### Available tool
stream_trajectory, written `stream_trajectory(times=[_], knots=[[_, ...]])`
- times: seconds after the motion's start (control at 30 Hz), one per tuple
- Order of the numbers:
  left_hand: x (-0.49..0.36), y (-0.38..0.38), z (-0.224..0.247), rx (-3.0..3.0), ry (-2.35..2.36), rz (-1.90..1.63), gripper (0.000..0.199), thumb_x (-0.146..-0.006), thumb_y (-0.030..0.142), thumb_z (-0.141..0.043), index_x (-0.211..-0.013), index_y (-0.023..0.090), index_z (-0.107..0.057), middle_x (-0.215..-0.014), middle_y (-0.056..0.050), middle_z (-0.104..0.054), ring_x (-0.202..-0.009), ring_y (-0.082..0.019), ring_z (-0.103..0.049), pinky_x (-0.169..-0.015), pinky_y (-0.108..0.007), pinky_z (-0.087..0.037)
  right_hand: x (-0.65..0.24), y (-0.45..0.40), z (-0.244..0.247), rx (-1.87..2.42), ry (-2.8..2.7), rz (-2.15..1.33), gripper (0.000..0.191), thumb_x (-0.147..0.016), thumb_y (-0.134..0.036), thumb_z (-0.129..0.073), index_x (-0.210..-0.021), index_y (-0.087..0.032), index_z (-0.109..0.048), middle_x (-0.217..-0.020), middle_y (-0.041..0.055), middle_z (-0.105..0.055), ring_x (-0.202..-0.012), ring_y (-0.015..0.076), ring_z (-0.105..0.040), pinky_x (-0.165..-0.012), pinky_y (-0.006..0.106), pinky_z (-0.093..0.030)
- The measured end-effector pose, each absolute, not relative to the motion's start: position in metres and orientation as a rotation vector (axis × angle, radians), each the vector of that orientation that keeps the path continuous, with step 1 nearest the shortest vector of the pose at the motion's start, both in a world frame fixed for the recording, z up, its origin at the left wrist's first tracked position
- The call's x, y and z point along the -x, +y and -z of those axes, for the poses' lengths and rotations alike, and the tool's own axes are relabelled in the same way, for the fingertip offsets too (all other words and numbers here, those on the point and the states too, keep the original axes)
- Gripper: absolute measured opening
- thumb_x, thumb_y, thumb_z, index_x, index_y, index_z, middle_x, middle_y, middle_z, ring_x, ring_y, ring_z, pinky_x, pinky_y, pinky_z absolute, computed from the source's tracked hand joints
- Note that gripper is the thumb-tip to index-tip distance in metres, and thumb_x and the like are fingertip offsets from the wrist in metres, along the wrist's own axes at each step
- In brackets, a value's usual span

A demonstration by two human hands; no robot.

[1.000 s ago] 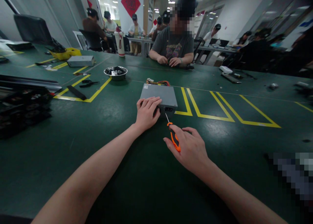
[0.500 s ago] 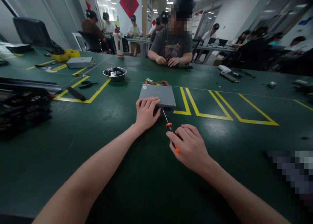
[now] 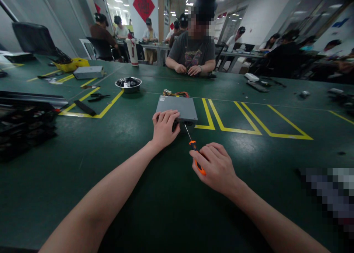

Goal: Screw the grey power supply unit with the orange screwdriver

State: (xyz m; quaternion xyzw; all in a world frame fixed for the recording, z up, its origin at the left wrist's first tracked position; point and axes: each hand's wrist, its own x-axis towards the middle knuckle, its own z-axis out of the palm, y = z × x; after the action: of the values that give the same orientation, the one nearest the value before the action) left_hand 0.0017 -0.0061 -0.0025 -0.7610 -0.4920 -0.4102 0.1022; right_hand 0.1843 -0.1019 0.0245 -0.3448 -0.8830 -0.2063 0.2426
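Note:
A grey metal computer power supply (image 3: pixel 181 105) lies flat on the green table, its bundle of coloured cables (image 3: pixel 177 94) at the far side. My left hand (image 3: pixel 165 127) grips its near left corner, fingers on the top and thumb at the near face. In my right hand (image 3: pixel 214 164) is a screwdriver (image 3: pixel 193 145) with an orange and black handle, held with closed fingers. Its thin shaft points up and away, and the tip is at the near face of the power supply. Whether the tip sits in a screw is too small to tell.
A metal bowl (image 3: pixel 128 84) with dark parts stands beyond on the left. Stacked black parts (image 3: pixel 24 124) lie at far left, near a grey metal box (image 3: pixel 88 72). Yellow tape (image 3: pixel 238 131) marks the table. Opposite sits a person (image 3: pixel 192 50) with both hands on the table.
The whole view has shifted slightly. My right hand and the screwdriver handle sit slightly lower and further right, while the tip stays by the near face. My left hand keeps its grip.

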Motion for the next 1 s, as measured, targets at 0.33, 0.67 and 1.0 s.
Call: stream_trajectory(times=[0.33,0.67,1.0], knots=[[-0.001,-0.006,0.003,2.257,-1.461,1.207,0.031,-0.080,0.024,-0.051,-0.111,0.023,-0.052,-0.122,-0.004,-0.056,-0.116,-0.021,-0.044,-0.100,-0.040,-0.020,-0.184,-0.096,-0.020,0.954,-2.473,0.541,0.022,-0.080,-0.018,-0.049,-0.097,-0.015,-0.062,-0.077,0.0051,-0.057,-0.073,0.0157,-0.048,-0.079,0.034,-0.037],[-0.001,-0.006,0.003,2.259,-1.446,1.219,0.031,-0.080,0.023,-0.050,-0.112,0.022,-0.051,-0.122,-0.004,-0.056,-0.116,-0.021,-0.044,-0.100,-0.040,-0.020,-0.181,-0.097,-0.022,1.079,-2.415,0.418,0.022,-0.083,-0.022,-0.046,-0.098,-0.015,-0.061,-0.079,0.0049,-0.056,-0.075,0.0149,-0.049,-0.078,0.032,-0.035],[-0.007,-0.020,0.001,2.155,-1.469,1.619,0.025,-0.080,0.023,-0.049,-0.104,0.018,-0.054,-0.108,-0.009,-0.056,-0.104,-0.022,-0.049,-0.091,-0.038,-0.035,-0.161,-0.108,-0.035,1.226,-2.475,0.471,0.028,-0.084,-0.021,-0.044,-0.108,-0.013,-0.055,-0.088,0.0079,-0.059,-0.079,0.0181,-0.053,-0.077,0.034,-0.039]])
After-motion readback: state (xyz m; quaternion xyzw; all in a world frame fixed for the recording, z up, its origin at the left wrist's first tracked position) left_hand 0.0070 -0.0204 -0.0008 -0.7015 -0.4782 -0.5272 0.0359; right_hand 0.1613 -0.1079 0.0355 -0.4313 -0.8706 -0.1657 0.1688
